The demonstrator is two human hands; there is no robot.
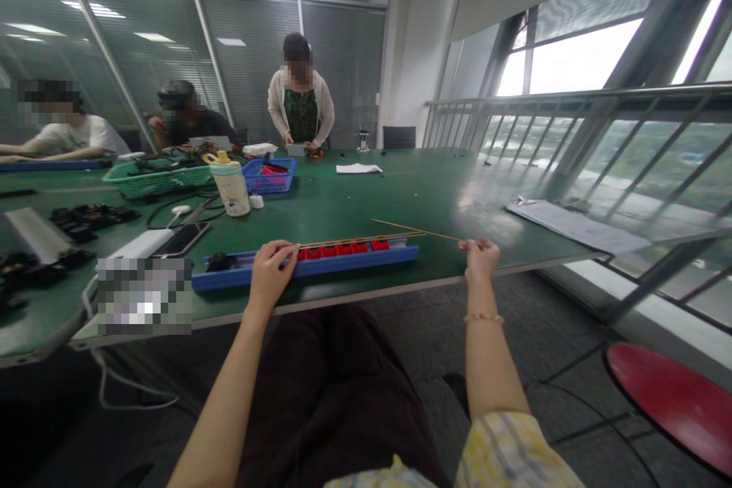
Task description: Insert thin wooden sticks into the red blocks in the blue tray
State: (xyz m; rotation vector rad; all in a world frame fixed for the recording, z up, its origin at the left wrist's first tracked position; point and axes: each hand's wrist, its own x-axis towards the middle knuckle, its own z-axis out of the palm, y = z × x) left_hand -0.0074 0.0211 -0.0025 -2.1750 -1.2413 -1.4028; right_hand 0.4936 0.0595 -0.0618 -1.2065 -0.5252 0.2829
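A long blue tray (354, 262) lies along the table's near edge with a row of red blocks (335, 250) in it. A small black part (218, 261) sits at its left end. My left hand (271, 274) rests over the tray, thumb and index finger pinched at the left end of thin yellowish strips (360, 239) that run above the red blocks. To the right of the tray, my right hand (482, 255) is closed in a pinch on a thin yellowish stick (400, 226), which points left and crosses the strips' right ends.
At left are a phone (181, 239), a cup (230, 187), a green basket (157, 181), a blue basket (268, 181) and black parts (85, 221). A clipboard (572, 223) lies right; a red stool (675, 396) stands below. Three people (300, 103) work across the table.
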